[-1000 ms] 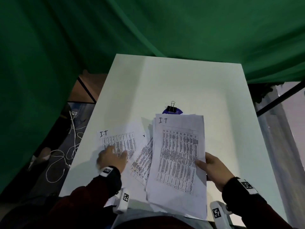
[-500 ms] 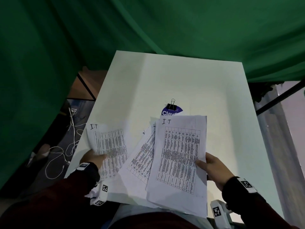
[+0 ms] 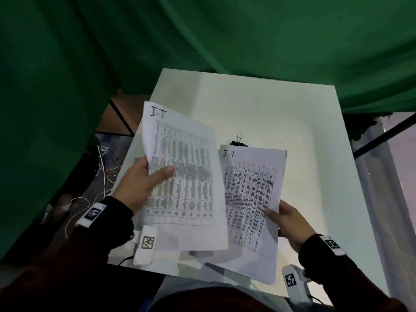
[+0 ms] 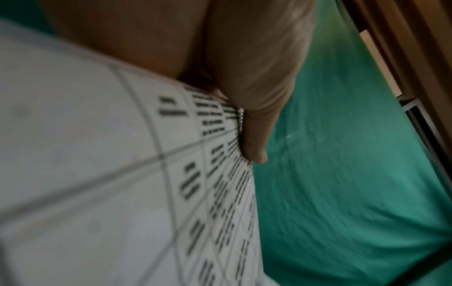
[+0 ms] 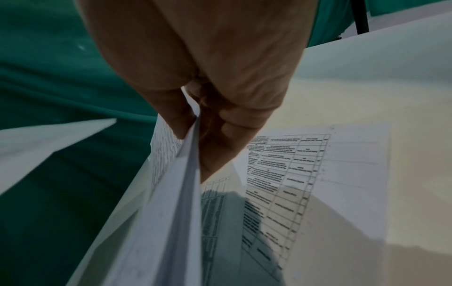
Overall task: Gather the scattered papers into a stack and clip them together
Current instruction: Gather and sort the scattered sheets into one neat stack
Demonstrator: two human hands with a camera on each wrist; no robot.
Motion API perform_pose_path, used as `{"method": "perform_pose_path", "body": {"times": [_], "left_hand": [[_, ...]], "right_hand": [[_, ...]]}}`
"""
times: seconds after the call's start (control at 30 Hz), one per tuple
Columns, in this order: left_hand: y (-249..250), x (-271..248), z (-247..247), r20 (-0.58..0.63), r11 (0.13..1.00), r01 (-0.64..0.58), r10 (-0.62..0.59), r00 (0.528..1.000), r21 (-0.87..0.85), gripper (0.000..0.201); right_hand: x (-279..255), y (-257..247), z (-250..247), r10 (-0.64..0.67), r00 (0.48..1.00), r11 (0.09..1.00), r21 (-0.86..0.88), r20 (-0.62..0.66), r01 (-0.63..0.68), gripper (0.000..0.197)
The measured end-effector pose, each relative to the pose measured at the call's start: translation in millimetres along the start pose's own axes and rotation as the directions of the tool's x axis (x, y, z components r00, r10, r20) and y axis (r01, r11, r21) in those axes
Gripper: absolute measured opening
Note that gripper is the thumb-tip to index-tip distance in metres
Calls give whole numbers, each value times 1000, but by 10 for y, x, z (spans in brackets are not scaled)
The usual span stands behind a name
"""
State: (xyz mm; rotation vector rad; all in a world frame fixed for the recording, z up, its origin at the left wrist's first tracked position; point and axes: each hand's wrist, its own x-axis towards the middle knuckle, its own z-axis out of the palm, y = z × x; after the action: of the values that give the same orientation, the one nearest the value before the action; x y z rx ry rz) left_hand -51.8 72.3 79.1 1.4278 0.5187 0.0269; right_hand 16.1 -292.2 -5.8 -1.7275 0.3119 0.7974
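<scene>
Broadly, the white rectangular counter (image 3: 258,104) carries the work; above its near edge the right hand (image 3: 290,224) pinches a white stack of printed table sheets (image 3: 252,194), probably as the base pile. The left hand (image 3: 137,185) grips one more printed sheet (image 3: 182,174) lifted clear, likely to lay on top. Farther back, partly hidden behind the stack, waits the small black binder clip (image 3: 238,141).

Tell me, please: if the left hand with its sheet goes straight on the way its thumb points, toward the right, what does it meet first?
Probably the stack of papers that the right hand pinches. The left hand grips a lifted sheet whose right edge already overlaps that stack in the head view. Depth is unclear, so it may pass above.
</scene>
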Motion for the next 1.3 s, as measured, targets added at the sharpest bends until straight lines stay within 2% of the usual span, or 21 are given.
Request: {"method": "perform_pose_path", "body": {"times": [0.1,0.17,0.27,0.33,0.4,0.47,0.5,0.57,0.63,0.67,0.73,0.8,0.83,0.9,0.97,1.07,1.13,1.2,1.3], "left_hand": [[-269,-12,230,39,998,66,-66,997,20,56],[-533,9,337,27,983,145,-149,988,114,62],[-882,59,430,-84,930,238,-224,971,279,103],[-960,56,524,-131,889,288,-257,957,357,114],[-994,66,590,-130,883,344,-319,939,320,102],[-997,92,559,-79,895,406,-399,914,183,82],[-1027,125,511,-24,898,432,-431,902,88,74],[-1078,147,411,129,889,458,-455,881,1,62],[-1164,153,313,223,884,466,-460,859,28,69],[-1180,138,276,220,888,453,-458,861,75,75],[-1244,159,191,177,911,388,-409,895,141,75],[-1253,150,124,76,912,360,-380,922,198,71],[-1286,162,67,11,908,361,-371,928,213,70],[-1306,165,-32,-135,890,372,-348,928,263,58],[-1336,146,-117,-235,848,394,-327,915,355,52],[-1392,77,-190,-261,812,407,-322,910,418,44],[-1441,24,-217,-255,817,404,-322,912,411,41],[-1425,-34,-216,-231,827,391,-321,919,404,36],[-1427,-54,-234,-190,850,400,-354,916,344,37]], "right_hand": [[-23,-76,76,-17,1000,999,38,25,16,28],[-58,-124,103,-24,998,998,58,62,20,27],[-100,-152,125,-35,990,995,102,137,21,29],[-111,-153,139,-34,985,994,112,169,15,28],[-114,-155,156,-26,984,993,115,178,6,30],[-122,-155,175,-16,980,994,111,199,-6,31],[-114,-143,182,-11,977,995,102,213,-11,32],[-92,-115,182,-1,970,998,66,243,-16,32],[-66,-94,193,22,960,999,28,278,-30,28],[-61,-93,206,37,958,999,7,283,-40,21],[-44,-87,245,64,962,998,-13,266,-63,9],[50,-25,265,53,980,995,-94,193,-35,17],[130,25,257,32,994,976,-218,101,-9,16],[275,118,220,-23,996,882,-471,-83,-19,21],[375,202,211,10,983,802,-586,-181,-116,44],[431,387,283,6,974,640,-747,-228,-178,84],[414,533,351,-31,967,537,-820,-254,-198,98],[388,626,380,-71,954,482,-848,-290,-222,102],[377,641,368,-76,950,447,-862,-304,-240,93]]}}
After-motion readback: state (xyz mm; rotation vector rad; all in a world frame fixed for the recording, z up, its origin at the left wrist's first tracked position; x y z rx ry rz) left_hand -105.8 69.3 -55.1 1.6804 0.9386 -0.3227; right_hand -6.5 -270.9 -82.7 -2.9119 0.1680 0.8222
